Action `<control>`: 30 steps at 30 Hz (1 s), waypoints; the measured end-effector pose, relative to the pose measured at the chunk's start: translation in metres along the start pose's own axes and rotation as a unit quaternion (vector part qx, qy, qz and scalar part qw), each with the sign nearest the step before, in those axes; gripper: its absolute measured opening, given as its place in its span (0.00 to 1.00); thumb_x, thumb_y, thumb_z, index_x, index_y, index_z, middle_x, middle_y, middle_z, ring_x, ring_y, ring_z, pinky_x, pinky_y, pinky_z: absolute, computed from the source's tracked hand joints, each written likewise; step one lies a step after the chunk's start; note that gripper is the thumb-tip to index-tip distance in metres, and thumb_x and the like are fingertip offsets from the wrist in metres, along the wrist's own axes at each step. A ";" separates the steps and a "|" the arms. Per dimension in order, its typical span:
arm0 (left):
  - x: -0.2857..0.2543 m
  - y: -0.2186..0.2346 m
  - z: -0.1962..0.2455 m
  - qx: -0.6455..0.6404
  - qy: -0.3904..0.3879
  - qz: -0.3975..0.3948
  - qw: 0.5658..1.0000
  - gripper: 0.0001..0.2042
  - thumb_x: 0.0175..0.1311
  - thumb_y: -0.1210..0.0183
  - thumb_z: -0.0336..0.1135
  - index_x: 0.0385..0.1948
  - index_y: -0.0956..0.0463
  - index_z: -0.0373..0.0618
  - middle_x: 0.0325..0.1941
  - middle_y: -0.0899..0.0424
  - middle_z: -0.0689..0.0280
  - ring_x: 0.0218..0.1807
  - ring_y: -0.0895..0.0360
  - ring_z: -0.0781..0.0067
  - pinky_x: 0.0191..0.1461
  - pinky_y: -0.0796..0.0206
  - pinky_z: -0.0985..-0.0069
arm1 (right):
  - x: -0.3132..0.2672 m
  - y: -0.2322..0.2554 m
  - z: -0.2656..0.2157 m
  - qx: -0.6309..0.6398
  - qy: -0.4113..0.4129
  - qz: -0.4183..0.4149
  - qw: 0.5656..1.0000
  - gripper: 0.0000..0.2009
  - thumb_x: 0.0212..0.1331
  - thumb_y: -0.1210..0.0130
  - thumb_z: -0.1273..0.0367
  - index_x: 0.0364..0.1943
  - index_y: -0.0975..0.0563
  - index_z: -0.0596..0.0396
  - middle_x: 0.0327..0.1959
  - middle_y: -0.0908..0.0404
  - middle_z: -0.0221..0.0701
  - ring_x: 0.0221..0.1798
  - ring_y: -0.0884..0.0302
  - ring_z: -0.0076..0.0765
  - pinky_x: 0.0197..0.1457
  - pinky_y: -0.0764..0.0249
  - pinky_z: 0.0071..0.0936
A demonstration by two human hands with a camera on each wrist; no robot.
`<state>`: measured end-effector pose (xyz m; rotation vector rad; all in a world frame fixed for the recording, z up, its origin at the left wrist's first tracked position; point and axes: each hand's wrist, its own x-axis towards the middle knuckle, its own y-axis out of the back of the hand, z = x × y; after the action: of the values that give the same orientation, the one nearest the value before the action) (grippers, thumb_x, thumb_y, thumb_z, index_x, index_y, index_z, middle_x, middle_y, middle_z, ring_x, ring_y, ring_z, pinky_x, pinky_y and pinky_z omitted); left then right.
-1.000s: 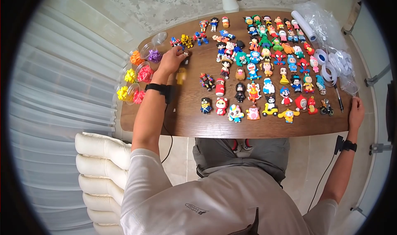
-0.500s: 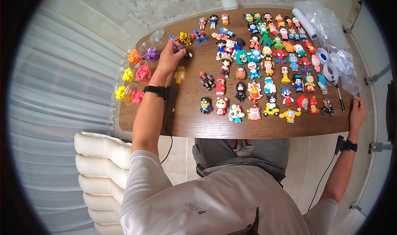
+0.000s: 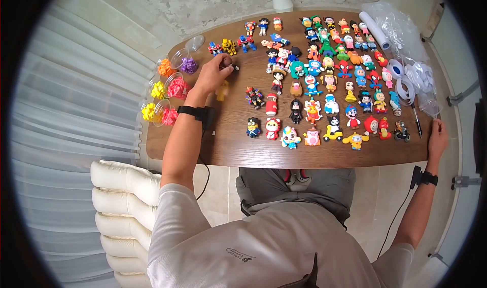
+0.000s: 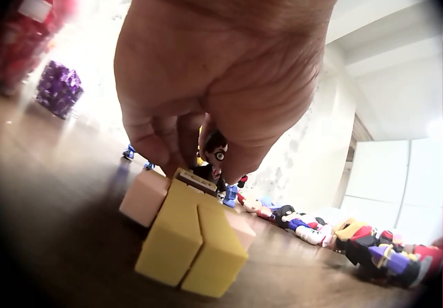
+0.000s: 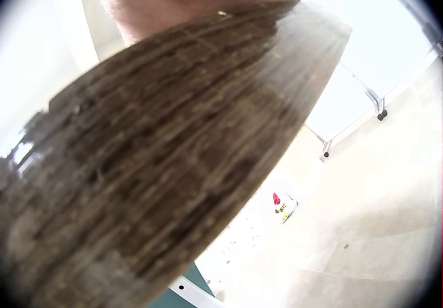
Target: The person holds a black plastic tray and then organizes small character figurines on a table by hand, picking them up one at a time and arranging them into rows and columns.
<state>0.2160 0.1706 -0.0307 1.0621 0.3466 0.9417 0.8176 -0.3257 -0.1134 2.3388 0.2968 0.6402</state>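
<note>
In the head view my left hand [image 3: 215,74] is over the left part of the table, just in front of a row of small robot figures [image 3: 229,46]. Its thumb and fingers pinch a small dark-haired figurine [image 4: 216,152] in dark clothes, partly hidden by the fingers. A yellow block-like figure with pinkish hands [image 4: 190,235] lies on the table below that hand. Far off at the right, my right hand [image 3: 437,138] rests on the table's edge [image 5: 228,232] and holds nothing.
Clear cups of coloured shiny pieces [image 3: 177,87] stand along the table's left side. Many toy figures [image 3: 329,80] lie in rows across the middle and right. A white roll [image 3: 373,30], clear plastic wrap [image 3: 401,29], tape rolls [image 3: 404,90] and a pen [image 3: 417,121] are at the right.
My left hand has shifted slightly right, and the small figurine has turned in its fingers. The right hand has stayed at the table's edge.
</note>
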 end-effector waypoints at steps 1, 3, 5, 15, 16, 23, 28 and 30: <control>0.000 0.000 -0.001 0.002 0.002 -0.001 1.000 0.20 0.63 0.35 0.38 0.56 0.25 0.43 0.41 0.14 0.57 0.46 0.16 0.60 0.52 0.26 0.66 | 0.000 0.000 0.001 0.003 -0.002 -0.001 1.000 0.19 0.69 0.45 0.54 0.46 0.18 0.56 0.32 0.18 0.30 0.37 0.24 0.25 0.48 0.27 0.27; 0.001 0.001 0.001 0.005 0.006 -0.002 1.000 0.20 0.65 0.36 0.40 0.55 0.25 0.43 0.42 0.14 0.56 0.46 0.16 0.59 0.53 0.26 0.65 | 0.000 0.000 0.000 0.008 -0.006 -0.002 1.000 0.19 0.69 0.45 0.54 0.46 0.18 0.56 0.32 0.18 0.30 0.37 0.24 0.25 0.48 0.28 0.27; 0.001 0.004 0.003 0.002 0.013 -0.005 1.000 0.19 0.66 0.37 0.42 0.54 0.24 0.43 0.43 0.13 0.56 0.47 0.16 0.58 0.53 0.27 0.65 | 0.000 0.000 0.000 0.007 -0.003 -0.002 1.000 0.19 0.69 0.45 0.54 0.46 0.18 0.56 0.32 0.18 0.30 0.37 0.24 0.25 0.48 0.28 0.27; 0.003 0.001 -0.011 -0.049 -0.001 0.022 0.999 0.17 0.69 0.39 0.44 0.50 0.20 0.42 0.43 0.13 0.55 0.46 0.15 0.61 0.52 0.27 0.66 | -0.001 0.000 -0.002 -0.001 0.005 0.003 1.000 0.19 0.69 0.45 0.54 0.47 0.18 0.55 0.31 0.20 0.29 0.37 0.25 0.25 0.48 0.28 0.27; 0.004 0.002 -0.012 -0.054 0.022 0.012 0.998 0.17 0.69 0.40 0.45 0.48 0.19 0.41 0.42 0.13 0.55 0.45 0.16 0.61 0.51 0.27 0.66 | -0.001 0.000 -0.001 0.000 0.003 0.002 1.000 0.19 0.69 0.45 0.54 0.47 0.18 0.55 0.31 0.20 0.29 0.37 0.25 0.25 0.48 0.28 0.27; -0.003 0.012 0.006 -0.035 0.018 -0.080 0.996 0.19 0.72 0.45 0.48 0.45 0.17 0.39 0.40 0.14 0.55 0.43 0.18 0.59 0.49 0.28 0.65 | -0.002 0.000 -0.004 0.003 -0.004 0.004 1.000 0.19 0.69 0.45 0.54 0.47 0.18 0.55 0.32 0.20 0.28 0.37 0.26 0.24 0.48 0.28 0.26; -0.003 0.008 0.009 0.042 -0.058 -0.139 0.988 0.21 0.75 0.47 0.50 0.47 0.18 0.40 0.46 0.15 0.56 0.53 0.21 0.55 0.57 0.30 0.64 | -0.001 0.000 -0.001 0.005 -0.001 0.002 1.000 0.19 0.69 0.45 0.54 0.47 0.18 0.56 0.31 0.20 0.28 0.37 0.26 0.24 0.48 0.28 0.26; -0.003 0.006 0.014 0.053 -0.074 -0.157 0.983 0.22 0.75 0.47 0.52 0.50 0.18 0.41 0.51 0.16 0.55 0.57 0.23 0.54 0.60 0.31 0.64 | -0.001 -0.002 0.000 0.011 0.001 0.008 1.000 0.18 0.69 0.45 0.55 0.46 0.18 0.56 0.31 0.20 0.28 0.37 0.27 0.24 0.48 0.28 0.26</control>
<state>0.2202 0.1613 -0.0195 1.1283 0.4287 0.5644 0.8162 -0.3247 -0.1147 2.3649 0.2875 0.6492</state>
